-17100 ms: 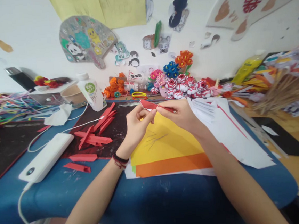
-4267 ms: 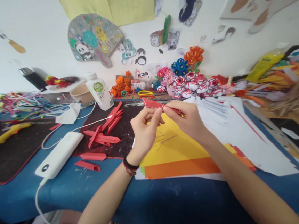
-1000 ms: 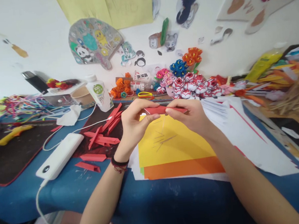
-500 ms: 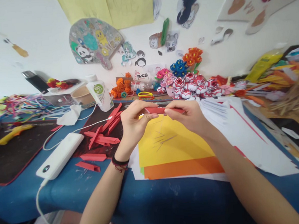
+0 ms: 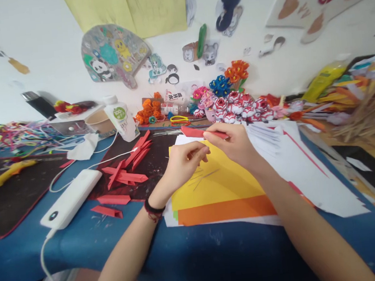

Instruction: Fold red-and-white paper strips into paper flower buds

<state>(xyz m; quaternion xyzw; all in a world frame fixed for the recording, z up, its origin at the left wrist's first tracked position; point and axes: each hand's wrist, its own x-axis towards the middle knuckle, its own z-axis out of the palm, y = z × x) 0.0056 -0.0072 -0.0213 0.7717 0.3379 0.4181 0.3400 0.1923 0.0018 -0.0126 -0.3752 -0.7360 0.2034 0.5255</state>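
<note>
A folded red paper strip (image 5: 193,132) is pinched in my right hand (image 5: 231,141), its pointed end facing left above the papers. Just below and left of it is my left hand (image 5: 185,160), thumb and fingertips brought together, apart from the strip. Whether those fingertips hold something small I cannot make out. Under both hands lies a yellow sheet (image 5: 231,185) over an orange sheet (image 5: 226,210), with several thin sticks (image 5: 207,176) on the yellow one. To the left, several more folded red paper pieces (image 5: 125,177) lie in a loose pile.
A white power bank (image 5: 71,198) with cables lies left on the blue tablecloth (image 5: 197,253). A white bottle (image 5: 122,120) stands behind the red pieces. Handmade flowers (image 5: 233,103) line the wall. White papers (image 5: 322,181) spread right. A yellow glue gun (image 5: 13,171) is far left.
My left hand has let go of the red paper strip and dropped lower, toward the yellow sheet. My right hand still holds the strip. The view has shifted slightly.
</note>
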